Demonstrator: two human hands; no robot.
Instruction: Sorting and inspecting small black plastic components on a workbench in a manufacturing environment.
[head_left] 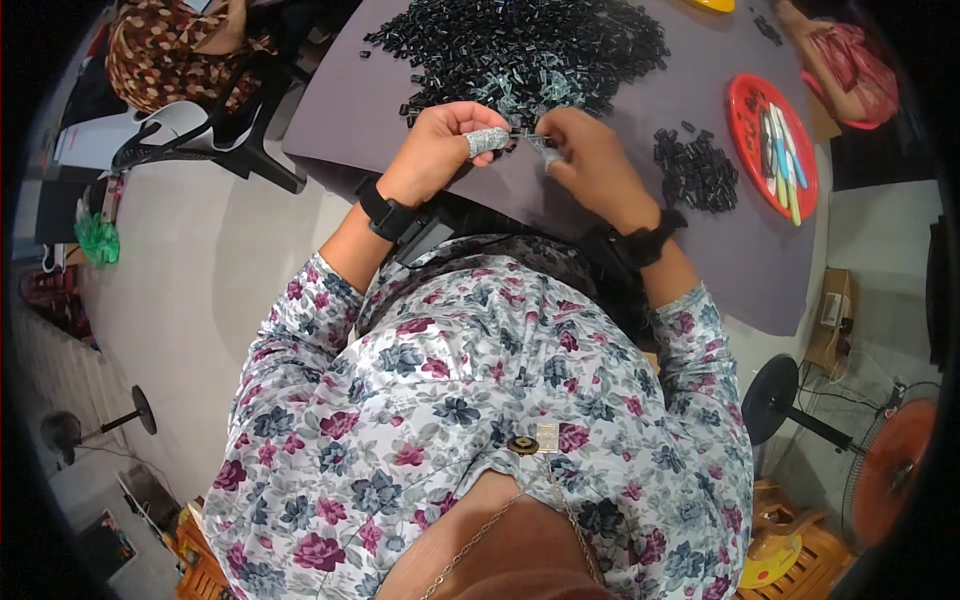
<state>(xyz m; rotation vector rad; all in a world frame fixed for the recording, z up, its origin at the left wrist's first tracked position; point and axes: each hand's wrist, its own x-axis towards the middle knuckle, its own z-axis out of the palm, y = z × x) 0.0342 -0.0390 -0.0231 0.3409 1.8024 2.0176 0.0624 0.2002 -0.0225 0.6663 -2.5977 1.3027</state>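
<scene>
Head view: left hand [440, 150], taped thumb, and right hand [590, 160] pinch small black plastic piece [522, 133] at worktop [700, 260] near edge. Likely light, rigid, smooth; fingertip grip at ends.

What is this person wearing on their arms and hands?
Both arms wear loose floral sleeves, pale grey with dark red and slate-blue flowers, pushed up to about the elbow. Each wrist carries a black strap: the left wrist band holds a boxy black unit, the right wrist band looks similar. The left hand has silvery grey tape wound round one finger. The right hand is bare.
</scene>
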